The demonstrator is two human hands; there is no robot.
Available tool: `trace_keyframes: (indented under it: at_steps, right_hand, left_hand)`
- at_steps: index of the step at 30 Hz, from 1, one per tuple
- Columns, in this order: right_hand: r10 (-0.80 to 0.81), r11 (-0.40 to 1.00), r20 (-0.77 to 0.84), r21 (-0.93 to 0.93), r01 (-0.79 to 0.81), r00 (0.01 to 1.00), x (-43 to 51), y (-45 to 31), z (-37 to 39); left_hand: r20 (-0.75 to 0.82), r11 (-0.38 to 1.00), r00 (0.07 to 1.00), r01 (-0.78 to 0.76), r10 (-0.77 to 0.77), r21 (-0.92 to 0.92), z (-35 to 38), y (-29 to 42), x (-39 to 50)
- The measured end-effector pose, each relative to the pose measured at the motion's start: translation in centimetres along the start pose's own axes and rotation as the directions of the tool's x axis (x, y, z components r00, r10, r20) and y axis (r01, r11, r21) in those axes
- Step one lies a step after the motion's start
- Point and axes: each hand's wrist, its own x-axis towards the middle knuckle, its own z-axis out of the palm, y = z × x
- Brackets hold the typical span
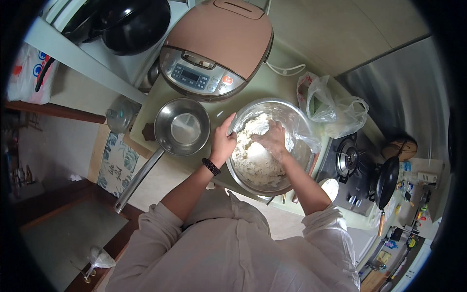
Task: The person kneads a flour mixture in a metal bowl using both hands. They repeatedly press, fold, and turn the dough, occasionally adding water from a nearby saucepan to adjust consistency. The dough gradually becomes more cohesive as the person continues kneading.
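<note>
A large stainless steel bowl point(242, 182) stands on the counter in front of me, with crumbly, pale dough point(255, 160) inside. My left hand point(224, 140) grips the bowl's left rim, thumb over the edge. Inside the bowl, my right hand point(270, 138) presses into the floury dough with its fingers bent; bits of flour coat the skin, and whether the fingers close on any dough cannot be told. Just left of my left hand sits a steel saucepan point(182, 127), its long handle jutting past the counter edge towards me.
Behind the bowl stands a rice cooker point(222, 40) with a copper-coloured lid. Clear plastic bags point(323, 100) lie at the bowl's back right. Further right are a gas hob point(335, 182) and a black frying pan point(386, 182). A black wok point(136, 27) rests on the shelf at upper left.
</note>
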Motion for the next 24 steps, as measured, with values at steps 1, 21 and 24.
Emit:
trace_keyframes:
  at_steps: [1,21,24]
  right_hand:
    - [-0.108,0.994,0.053,-0.017,0.109,0.993,0.5,0.1,-0.3]
    - [-0.794,0.475,0.400,-0.062,0.878,0.458,-7.3,0.0,-6.2]
    - [-0.818,0.496,0.329,-0.015,0.868,0.473,-8.6,0.6,-6.8]
  left_hand:
    - [0.005,1.000,1.000,0.005,-0.005,-0.018,0.0,-0.2,0.2]
    - [0.075,0.989,0.987,-0.145,0.142,0.031,0.5,-0.8,3.2]
    - [0.092,0.991,0.989,-0.120,0.114,0.058,0.5,-1.1,3.5]
